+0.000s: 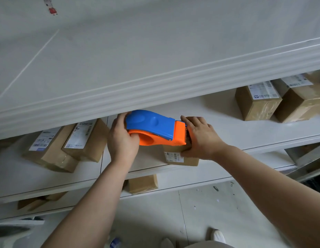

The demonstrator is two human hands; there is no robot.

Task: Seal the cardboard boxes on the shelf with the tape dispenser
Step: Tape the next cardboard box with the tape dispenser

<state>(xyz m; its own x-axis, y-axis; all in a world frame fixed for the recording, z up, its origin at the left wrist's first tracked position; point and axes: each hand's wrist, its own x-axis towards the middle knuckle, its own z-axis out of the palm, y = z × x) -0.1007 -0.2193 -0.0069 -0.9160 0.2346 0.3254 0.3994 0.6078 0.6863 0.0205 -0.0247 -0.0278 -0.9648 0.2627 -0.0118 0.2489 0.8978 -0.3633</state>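
A blue and orange tape dispenser [155,130] lies on top of a small cardboard box [184,158] at the front of the white shelf [227,126]. My left hand [122,138] grips the dispenser's rounded rear end, thumb hooked into the orange hollow. My right hand [200,138] holds the box's right end beside the dispenser's cutter, thumb curled down the box's front. Most of the box is hidden under the dispenser and my hands; only its front face with a barcode label shows.
Two labelled boxes [66,144] lie on the shelf to the left and two more [273,101] at the right. An upper shelf edge [155,86] overhangs closely above my hands. Lower shelves hold other boxes [143,184]. The tiled floor and my shoes lie below.
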